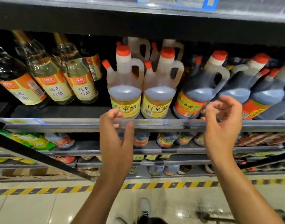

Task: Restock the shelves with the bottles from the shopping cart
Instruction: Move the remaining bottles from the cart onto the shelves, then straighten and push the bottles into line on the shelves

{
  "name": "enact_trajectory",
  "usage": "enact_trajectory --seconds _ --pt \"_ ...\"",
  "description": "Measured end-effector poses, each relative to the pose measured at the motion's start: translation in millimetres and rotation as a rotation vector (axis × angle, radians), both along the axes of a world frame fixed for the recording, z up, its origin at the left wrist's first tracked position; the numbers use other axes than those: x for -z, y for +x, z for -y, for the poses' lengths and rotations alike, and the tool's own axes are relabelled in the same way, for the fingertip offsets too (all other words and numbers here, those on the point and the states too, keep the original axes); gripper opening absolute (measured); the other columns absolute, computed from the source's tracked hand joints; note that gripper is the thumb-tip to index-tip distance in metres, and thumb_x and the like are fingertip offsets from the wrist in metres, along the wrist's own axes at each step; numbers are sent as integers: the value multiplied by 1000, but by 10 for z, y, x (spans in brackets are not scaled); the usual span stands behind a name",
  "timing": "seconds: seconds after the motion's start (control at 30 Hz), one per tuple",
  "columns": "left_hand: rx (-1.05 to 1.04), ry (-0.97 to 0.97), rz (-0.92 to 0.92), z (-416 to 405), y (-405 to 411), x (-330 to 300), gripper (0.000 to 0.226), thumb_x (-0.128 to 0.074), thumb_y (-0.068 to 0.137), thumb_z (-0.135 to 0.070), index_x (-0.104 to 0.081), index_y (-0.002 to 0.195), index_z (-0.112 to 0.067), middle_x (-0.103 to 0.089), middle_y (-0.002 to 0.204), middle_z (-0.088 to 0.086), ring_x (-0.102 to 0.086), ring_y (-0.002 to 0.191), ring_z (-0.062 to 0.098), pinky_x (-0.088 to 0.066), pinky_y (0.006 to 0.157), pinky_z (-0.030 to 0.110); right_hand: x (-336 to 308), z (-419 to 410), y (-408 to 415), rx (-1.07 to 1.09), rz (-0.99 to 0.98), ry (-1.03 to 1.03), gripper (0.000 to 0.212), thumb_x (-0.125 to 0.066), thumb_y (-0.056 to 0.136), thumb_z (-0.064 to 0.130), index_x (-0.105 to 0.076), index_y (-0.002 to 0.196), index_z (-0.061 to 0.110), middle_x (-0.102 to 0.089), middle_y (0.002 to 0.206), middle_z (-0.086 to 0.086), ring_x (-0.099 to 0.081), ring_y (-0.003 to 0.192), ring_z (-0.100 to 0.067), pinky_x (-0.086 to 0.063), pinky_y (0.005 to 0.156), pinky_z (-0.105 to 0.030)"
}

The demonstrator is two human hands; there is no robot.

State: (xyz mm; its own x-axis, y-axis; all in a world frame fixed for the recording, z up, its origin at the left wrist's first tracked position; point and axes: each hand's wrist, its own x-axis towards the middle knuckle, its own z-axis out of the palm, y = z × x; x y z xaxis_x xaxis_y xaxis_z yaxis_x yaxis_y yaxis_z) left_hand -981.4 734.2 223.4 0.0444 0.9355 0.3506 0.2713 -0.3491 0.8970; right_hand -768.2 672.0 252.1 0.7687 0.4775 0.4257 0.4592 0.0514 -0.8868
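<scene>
- Two jugs with pale liquid, red caps and yellow labels stand side by side at the front of the shelf (57, 110): the left pale jug (124, 88) and the right pale jug (159, 91). They touch each other.
- More jugs of the same kind stand behind them.
- Just to the right is a dark jug (198, 92) with a red cap and an orange label. It leans to the right. More dark jugs (258, 89) stand further right.
- To the left, well apart from the pale jugs, are tall glass bottles (61, 78) with orange and white labels.
- The left hand (116, 136) is up in front of the shelf edge, just below the left pale jug. Its fingers (129, 128) are loose and apart and hold nothing.
- The right hand (222, 125) is up near the bottom of the dark jug. Its fingers are loosely curled and apart and hold nothing.
- Lower shelves (154, 149) hold more bottles, too blurry to tell.
- Below is a pale tiled floor (41, 207) with a yellow and black stripe (41, 190).
</scene>
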Motion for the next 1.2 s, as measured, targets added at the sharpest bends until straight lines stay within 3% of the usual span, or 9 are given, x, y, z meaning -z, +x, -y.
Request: enact_trajectory --seconds 0.17,0.4,0.57,0.67,0.77,0.87,0.93,1.03,1.2 --pt "271 21 -90 261 457 -182 28 -51 99 -40 -54 124 -26 -57 117 -12 -58 111 11 -48 94 32 -195 17 289 -105 124 -69 30 -60 101 20 -54 129 12 -62 96 1 -62 86 -21 -55 75 -47" --pt "274 81 -326 390 1179 -203 44 -65 96 -21 -51 138 -22 -47 136 -12 -44 126 1 -35 104 13 -233 146 731 -277 55 -41 28 -60 97 4 -60 122 16 -65 107 0 -65 91 -14 -55 80 -27" --pt "113 -13 -240 458 1745 -133 71 -68 95 -23 -26 153 -20 -27 158 -2 -28 143 7 -24 112 13 95 485 1116 -292 139 -45 52 -63 92 14 -43 141 9 -45 137 -7 -54 116 -20 -45 100 -28" --pt "150 -196 -114 415 1923 -119 88 -65 97 -22 1 152 -40 -2 162 -20 -9 149 -2 -19 121 27 210 579 1263 -381 111 -108 73 -63 91 16 -27 153 5 -28 156 -10 -36 142 -24 -35 116 -42" --pt "94 -252 -111 294 1975 -85 93 -62 99 -21 10 156 -31 5 160 -24 -2 150 -1 -17 126 39 227 528 1290 -469 123 -163 79 -68 95 17 -20 157 13 -18 165 -2 -18 153 -14 -20 124 -29" --pt "87 -268 -87 209 2001 -85 92 -64 98 -19 4 159 -24 -5 144 -41 -11 137 -16 -22 119 24 209 453 1283 -499 84 -201 92 -73 91 18 -11 158 20 -13 164 6 -9 149 1 -10 116 -6" --pt "66 -218 -77 179 1995 -56 86 -69 95 -21 -10 157 -24 -22 155 -28 -24 142 -8 -28 119 28 184 401 1300 -518 22 -212 94 -75 90 16 -12 159 16 -16 165 3 -12 148 1 -10 113 -1" --pt "-11 -164 -33 176 2033 -32 80 -76 88 -17 -25 150 -20 -42 152 -4 -43 139 11 -40 115 42 178 323 1373 -506 35 -178 87 -75 89 14 -21 157 10 -26 162 -3 -22 150 -10 -16 115 -6" --pt "-258 -108 0 270 2223 24 93 -87 75 -27 -29 147 -25 -44 147 -1 -46 136 17 -44 110 44 211 254 1334 -463 20 -101 82 -77 87 16 -28 153 11 -33 154 0 -30 146 -14 -27 121 -32"
